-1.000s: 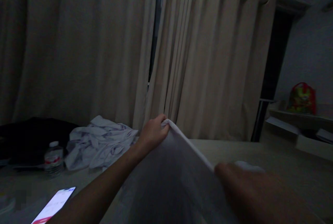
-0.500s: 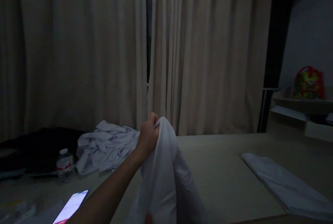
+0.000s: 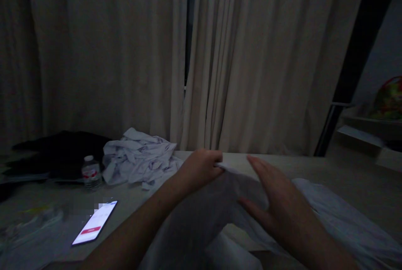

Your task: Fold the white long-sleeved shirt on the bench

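My left hand (image 3: 204,165) is closed on an edge of a white cloth (image 3: 201,211), which hangs down in loose folds toward the bottom of the view. To its right, my right hand (image 3: 273,194) is open, thumb and fingers spread apart beside the cloth. Whether its fingers touch the fabric I cannot tell. Part of the cloth's lower end runs out of view. On the table to the right lies a flat, folded white cloth (image 3: 342,215), partly behind my right forearm.
A crumpled white cloth pile (image 3: 138,157) lies at the back left, near a water bottle (image 3: 91,173) and a dark cloth heap (image 3: 63,153). A lit phone (image 3: 95,223) and clear plastic packaging (image 3: 34,224) are at the front left. Curtains (image 3: 125,52) hang behind the table.
My left hand has moved right and lower in view with the cloth. My right hand has come up, open, on the right side. The view has shifted slightly.
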`<move>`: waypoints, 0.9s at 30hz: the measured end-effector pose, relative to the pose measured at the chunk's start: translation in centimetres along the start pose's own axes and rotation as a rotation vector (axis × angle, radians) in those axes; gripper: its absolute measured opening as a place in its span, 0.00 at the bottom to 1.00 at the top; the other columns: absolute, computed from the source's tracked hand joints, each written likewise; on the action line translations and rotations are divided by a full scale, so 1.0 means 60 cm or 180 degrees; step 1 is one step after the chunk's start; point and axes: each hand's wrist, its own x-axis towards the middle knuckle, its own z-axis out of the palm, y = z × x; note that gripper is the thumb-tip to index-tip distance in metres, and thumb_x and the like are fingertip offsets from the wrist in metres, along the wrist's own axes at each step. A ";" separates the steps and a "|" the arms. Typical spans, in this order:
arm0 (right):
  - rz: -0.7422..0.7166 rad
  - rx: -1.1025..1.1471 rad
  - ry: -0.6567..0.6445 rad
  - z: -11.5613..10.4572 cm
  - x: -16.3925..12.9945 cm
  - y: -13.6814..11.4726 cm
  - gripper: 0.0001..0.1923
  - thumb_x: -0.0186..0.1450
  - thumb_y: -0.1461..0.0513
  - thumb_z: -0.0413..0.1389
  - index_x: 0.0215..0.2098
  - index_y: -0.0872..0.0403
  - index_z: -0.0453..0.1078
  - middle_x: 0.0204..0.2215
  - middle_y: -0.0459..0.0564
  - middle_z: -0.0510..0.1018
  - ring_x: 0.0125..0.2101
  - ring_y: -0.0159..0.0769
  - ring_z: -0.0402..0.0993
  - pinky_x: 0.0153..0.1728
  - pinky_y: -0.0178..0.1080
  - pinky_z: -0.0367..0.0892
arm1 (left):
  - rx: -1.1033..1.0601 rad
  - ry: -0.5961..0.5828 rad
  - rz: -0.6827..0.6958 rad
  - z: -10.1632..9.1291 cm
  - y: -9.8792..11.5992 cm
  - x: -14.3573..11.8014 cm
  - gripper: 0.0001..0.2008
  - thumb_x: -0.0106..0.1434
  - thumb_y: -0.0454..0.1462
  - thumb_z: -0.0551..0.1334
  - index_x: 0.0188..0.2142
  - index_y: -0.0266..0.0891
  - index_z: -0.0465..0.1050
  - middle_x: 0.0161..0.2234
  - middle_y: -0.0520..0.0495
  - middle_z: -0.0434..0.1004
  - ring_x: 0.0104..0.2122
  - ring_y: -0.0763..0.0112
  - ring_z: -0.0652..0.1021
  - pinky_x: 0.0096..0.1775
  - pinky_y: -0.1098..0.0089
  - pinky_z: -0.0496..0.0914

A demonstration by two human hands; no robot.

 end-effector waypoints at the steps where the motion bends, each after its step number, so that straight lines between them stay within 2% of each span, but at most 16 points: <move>1: -0.0067 0.0437 -0.0256 0.017 0.013 -0.022 0.32 0.60 0.52 0.54 0.59 0.51 0.52 0.55 0.56 0.69 0.53 0.46 0.66 0.51 0.50 0.65 | 0.0042 -0.0115 0.0176 0.005 0.022 -0.002 0.03 0.53 0.35 0.58 0.27 0.41 0.72 0.22 0.54 0.73 0.25 0.74 0.72 0.27 0.72 0.58; 3: -0.0053 0.1252 -0.0896 0.042 0.034 -0.046 0.17 0.62 0.57 0.52 0.49 0.51 0.65 0.43 0.49 0.77 0.42 0.38 0.73 0.42 0.41 0.69 | 0.0086 -0.0219 0.0331 -0.002 0.045 -0.015 0.04 0.53 0.34 0.59 0.29 0.42 0.72 0.22 0.54 0.73 0.25 0.73 0.72 0.28 0.72 0.60; 4: 0.0006 0.1530 -0.1146 0.046 0.041 -0.047 0.10 0.62 0.60 0.51 0.41 0.51 0.68 0.35 0.46 0.78 0.36 0.34 0.73 0.37 0.37 0.68 | 0.0021 -0.0227 0.0292 -0.011 0.043 -0.027 0.04 0.54 0.36 0.59 0.30 0.42 0.73 0.23 0.54 0.74 0.26 0.73 0.72 0.29 0.71 0.61; 6: 0.0130 0.1767 -0.1354 0.038 0.050 -0.036 0.07 0.61 0.65 0.49 0.32 0.52 0.70 0.28 0.42 0.77 0.30 0.31 0.72 0.31 0.34 0.65 | -0.0361 -0.0110 -0.0021 -0.026 0.009 -0.069 0.07 0.56 0.42 0.60 0.34 0.43 0.72 0.29 0.52 0.77 0.30 0.71 0.74 0.33 0.69 0.66; 8: 0.0234 0.1760 -0.1225 0.013 0.053 -0.017 0.10 0.60 0.67 0.48 0.34 0.50 0.70 0.31 0.42 0.77 0.34 0.31 0.72 0.35 0.34 0.65 | -0.1048 0.0121 -0.0558 -0.012 -0.058 -0.136 0.15 0.56 0.47 0.60 0.42 0.46 0.69 0.41 0.49 0.77 0.40 0.67 0.75 0.44 0.65 0.68; 10: 0.0285 0.1747 -0.1036 -0.016 0.054 -0.005 0.11 0.62 0.64 0.47 0.38 0.49 0.70 0.36 0.44 0.78 0.39 0.32 0.72 0.40 0.36 0.65 | -0.1800 0.0264 -0.1387 0.051 -0.131 -0.216 0.21 0.58 0.49 0.57 0.49 0.46 0.63 0.47 0.44 0.75 0.46 0.63 0.75 0.49 0.60 0.68; 12: 0.0331 0.1694 -0.0879 -0.041 0.056 -0.003 0.12 0.64 0.58 0.46 0.38 0.50 0.70 0.37 0.46 0.77 0.39 0.34 0.72 0.39 0.37 0.66 | -0.2210 -0.0189 -0.1998 0.154 -0.182 -0.289 0.33 0.50 0.53 0.60 0.52 0.42 0.60 0.53 0.37 0.71 0.52 0.54 0.72 0.54 0.54 0.65; 13: 0.0336 0.1630 -0.0816 -0.050 0.056 -0.005 0.13 0.65 0.55 0.45 0.38 0.50 0.70 0.36 0.46 0.77 0.37 0.34 0.72 0.38 0.37 0.66 | -0.2213 -0.0441 -0.2185 0.210 -0.192 -0.316 0.37 0.47 0.52 0.63 0.54 0.41 0.59 0.57 0.36 0.66 0.56 0.53 0.68 0.57 0.54 0.61; 14: 0.0322 0.1546 -0.0772 -0.058 0.057 -0.009 0.15 0.65 0.54 0.44 0.38 0.50 0.70 0.35 0.46 0.77 0.36 0.34 0.72 0.37 0.37 0.66 | -0.2282 -0.0788 -0.2230 0.264 -0.191 -0.335 0.37 0.48 0.49 0.63 0.56 0.42 0.58 0.60 0.38 0.62 0.58 0.55 0.64 0.59 0.56 0.59; 16: 0.0268 0.1290 -0.0730 -0.070 0.057 -0.013 0.15 0.65 0.53 0.44 0.39 0.49 0.69 0.34 0.46 0.76 0.33 0.33 0.72 0.34 0.36 0.66 | -0.2327 -0.1078 -0.2082 0.345 -0.164 -0.346 0.29 0.50 0.47 0.62 0.52 0.46 0.62 0.56 0.44 0.67 0.56 0.59 0.67 0.57 0.61 0.61; 18: 0.0257 0.0857 -0.0718 -0.081 0.052 -0.003 0.13 0.63 0.55 0.45 0.40 0.48 0.67 0.33 0.45 0.77 0.31 0.33 0.73 0.31 0.36 0.65 | -0.2170 -0.1142 -0.1783 0.374 -0.132 -0.328 0.14 0.55 0.48 0.57 0.39 0.45 0.68 0.44 0.49 0.75 0.47 0.63 0.73 0.50 0.64 0.66; 19: 0.0314 0.0561 -0.0694 -0.088 0.049 0.010 0.12 0.62 0.55 0.46 0.40 0.48 0.67 0.32 0.45 0.77 0.30 0.33 0.73 0.29 0.36 0.64 | -0.2054 -0.1085 -0.1722 0.367 -0.123 -0.314 0.13 0.57 0.49 0.54 0.33 0.44 0.68 0.38 0.50 0.76 0.42 0.65 0.74 0.46 0.66 0.68; 21: 0.0540 -0.0197 -0.0543 -0.102 0.042 0.051 0.12 0.61 0.54 0.47 0.37 0.48 0.67 0.27 0.46 0.76 0.26 0.35 0.72 0.25 0.36 0.61 | -0.1791 -0.0715 -0.1834 0.310 -0.127 -0.286 0.16 0.59 0.51 0.50 0.28 0.43 0.64 0.30 0.51 0.73 0.34 0.66 0.73 0.38 0.67 0.69; 24: 0.0891 -0.1182 -0.0475 -0.121 0.034 0.124 0.14 0.61 0.50 0.47 0.33 0.50 0.67 0.23 0.48 0.75 0.22 0.37 0.70 0.24 0.37 0.58 | -0.1305 0.0527 -0.2256 0.149 -0.162 -0.248 0.17 0.59 0.53 0.48 0.31 0.44 0.62 0.26 0.53 0.68 0.28 0.68 0.71 0.31 0.67 0.67; 26: 0.1050 -0.1284 -0.0750 -0.127 0.028 0.159 0.17 0.63 0.49 0.45 0.31 0.50 0.68 0.24 0.49 0.76 0.24 0.38 0.71 0.26 0.38 0.58 | -0.0718 0.1161 -0.2155 0.032 -0.170 -0.219 0.14 0.58 0.50 0.53 0.33 0.44 0.63 0.29 0.54 0.69 0.30 0.69 0.72 0.32 0.69 0.68; 27: 0.1110 -0.1201 -0.0868 -0.128 0.022 0.171 0.18 0.64 0.49 0.44 0.30 0.51 0.68 0.25 0.50 0.76 0.25 0.37 0.71 0.27 0.38 0.59 | -0.0278 0.1437 -0.2106 -0.013 -0.163 -0.205 0.12 0.57 0.48 0.55 0.34 0.43 0.64 0.29 0.55 0.69 0.31 0.70 0.73 0.33 0.70 0.68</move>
